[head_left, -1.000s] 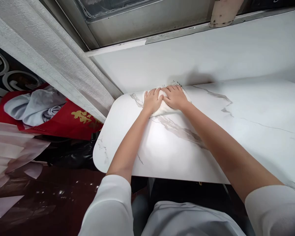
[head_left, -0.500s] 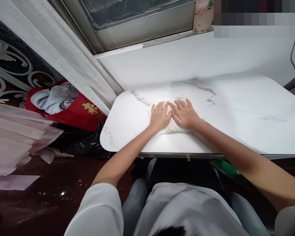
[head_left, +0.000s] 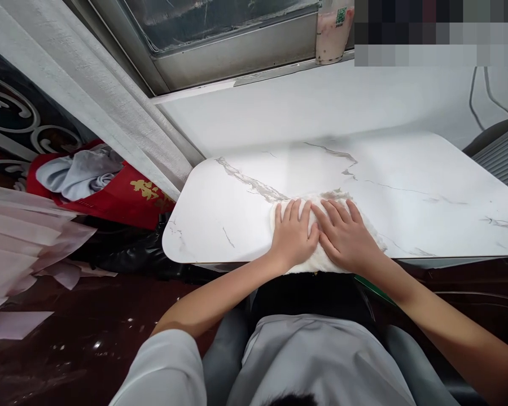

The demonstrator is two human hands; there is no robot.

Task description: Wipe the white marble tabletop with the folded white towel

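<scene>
A fluffy white cloth [head_left: 317, 262] lies on the white marble-patterned table [head_left: 220, 208], its near side hanging slightly over the front edge. My left hand [head_left: 292, 237] presses flat on the cloth's left part, fingers stretched out and a little apart. On its right part rests my right hand [head_left: 347, 237], also flat with fingers spread. The two thumbs nearly meet over the middle of the cloth. Both palms cover much of it, so its full shape is hidden.
A drink cup [head_left: 333, 31] stands on the window ledge behind the table. At the right end is a grey ribbed object [head_left: 502, 160] near a cable. To the left, a red bag [head_left: 139, 203] holds grey cloth, beside pale pink fabric [head_left: 21, 242] and a white curtain [head_left: 110, 96].
Both hands and the cloth have slid toward me and a little to the right, from the middle of the table to its front edge. The view has shifted slightly.
</scene>
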